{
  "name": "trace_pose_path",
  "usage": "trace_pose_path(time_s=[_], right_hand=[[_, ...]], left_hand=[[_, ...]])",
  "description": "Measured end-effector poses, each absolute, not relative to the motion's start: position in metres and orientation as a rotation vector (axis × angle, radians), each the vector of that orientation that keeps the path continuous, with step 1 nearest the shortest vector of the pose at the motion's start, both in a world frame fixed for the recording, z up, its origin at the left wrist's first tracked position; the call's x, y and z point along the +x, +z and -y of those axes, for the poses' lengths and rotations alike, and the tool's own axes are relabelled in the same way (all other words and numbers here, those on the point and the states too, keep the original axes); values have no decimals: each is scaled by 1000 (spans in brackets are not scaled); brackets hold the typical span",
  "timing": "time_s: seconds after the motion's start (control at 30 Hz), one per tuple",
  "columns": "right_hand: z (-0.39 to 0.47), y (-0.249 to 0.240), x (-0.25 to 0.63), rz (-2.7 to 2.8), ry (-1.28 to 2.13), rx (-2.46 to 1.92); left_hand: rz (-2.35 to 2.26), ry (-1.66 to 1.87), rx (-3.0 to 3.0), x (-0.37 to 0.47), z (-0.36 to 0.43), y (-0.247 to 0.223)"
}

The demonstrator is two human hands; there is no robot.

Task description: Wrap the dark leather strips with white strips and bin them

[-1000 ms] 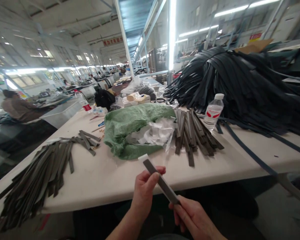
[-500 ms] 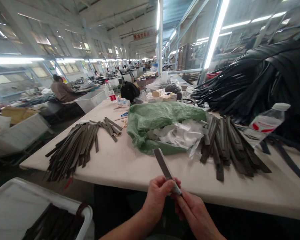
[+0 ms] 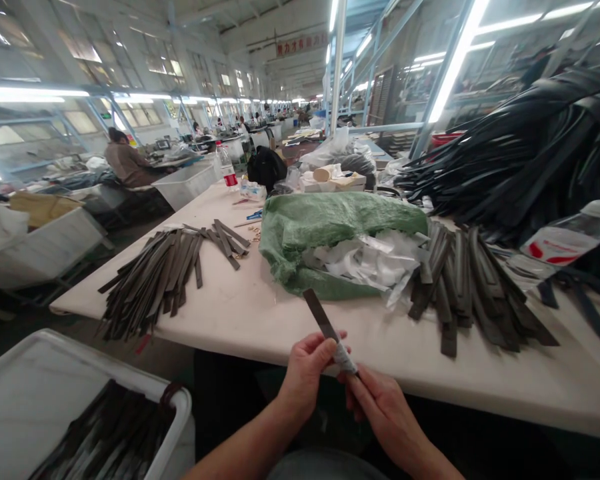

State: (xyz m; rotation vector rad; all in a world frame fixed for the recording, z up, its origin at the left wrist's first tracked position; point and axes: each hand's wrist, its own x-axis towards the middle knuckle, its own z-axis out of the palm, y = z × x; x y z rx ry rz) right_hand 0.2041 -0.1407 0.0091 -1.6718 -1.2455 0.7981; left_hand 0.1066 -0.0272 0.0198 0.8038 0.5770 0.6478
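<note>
A dark flat strip (image 3: 319, 311) with pale wrapping (image 3: 345, 359) round its lower part is held between both hands near the table's front edge. My left hand (image 3: 307, 370) pinches it around the middle, just above the wrapping. At its lower end, my right hand (image 3: 377, 397) has its fingers closed on the strip. Beyond the hands lies a green woven sack (image 3: 325, 220) with crumpled whitish film (image 3: 370, 261) at its opening. Piles of dark strips lie on both sides, one at the left (image 3: 155, 277) and one at the right (image 3: 473, 287).
The beige table (image 3: 230, 313) carries a red-labelled bottle (image 3: 227, 167), a larger bottle (image 3: 560, 240) and a black bundle (image 3: 540, 147). A white bin (image 3: 180, 413) with dark strips stands lower left. A person (image 3: 127, 160) sits at the far left.
The view has shifted, so the table items appear slightly higher. Both hands still grip the strip, and more of the pale wrapping shows between them.
</note>
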Motion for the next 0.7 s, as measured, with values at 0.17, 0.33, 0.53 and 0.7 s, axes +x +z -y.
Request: trace_pose_path(time_s=[0.17, 0.33, 0.53, 0.7], right_hand=[[138, 8, 204, 1245, 844, -1672], [130, 9, 205, 1154, 848, -1633], [131, 1, 201, 1086, 958, -1499], [135, -8, 193, 1097, 851, -1608]], left_hand=[[-538, 761, 768, 107, 14, 28], [-575, 657, 778, 108, 29, 20], [-585, 768, 797, 111, 18, 22], [-599, 776, 749, 109, 11, 24]])
